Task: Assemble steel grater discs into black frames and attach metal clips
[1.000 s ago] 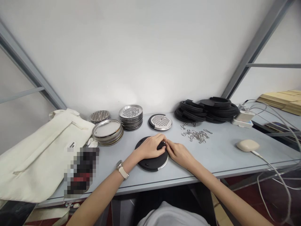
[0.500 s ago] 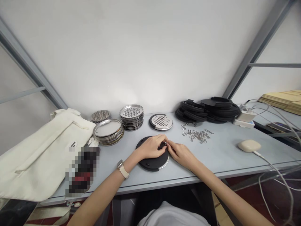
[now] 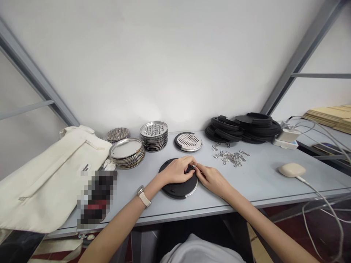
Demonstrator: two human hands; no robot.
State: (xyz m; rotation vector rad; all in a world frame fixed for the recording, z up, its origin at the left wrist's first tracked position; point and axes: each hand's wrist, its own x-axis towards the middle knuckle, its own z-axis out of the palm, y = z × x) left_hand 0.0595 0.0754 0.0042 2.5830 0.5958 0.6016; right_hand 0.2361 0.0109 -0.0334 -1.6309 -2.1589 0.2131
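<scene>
A round black disc (image 3: 179, 189) with a silver metal rim along its right edge lies on the table in front of me. My left hand (image 3: 179, 170) rests on top of it, fingers curled over toward the far right part of its edge. There my right hand (image 3: 210, 178) meets it, with thumb and fingers pinched together. Between the fingertips of both hands a tiny shiny bit shows; most of it is hidden. Loose wire clips (image 3: 231, 158) lie scattered beyond my right hand. Behind the disc sits a perforated metal grater plate (image 3: 189, 140) in a black holder.
Stacked metal plates (image 3: 127, 149) and grater discs (image 3: 154, 130) stand at the back left, beside a cream bag (image 3: 55, 175). Black rings (image 3: 256, 128) are piled at the back right. A beige rounded device (image 3: 292, 170) with a white cable lies on the right.
Both hands keep almost the same position on the disc, with only a slight shift of the fingertips at its edge. The whole view has moved very slightly.
</scene>
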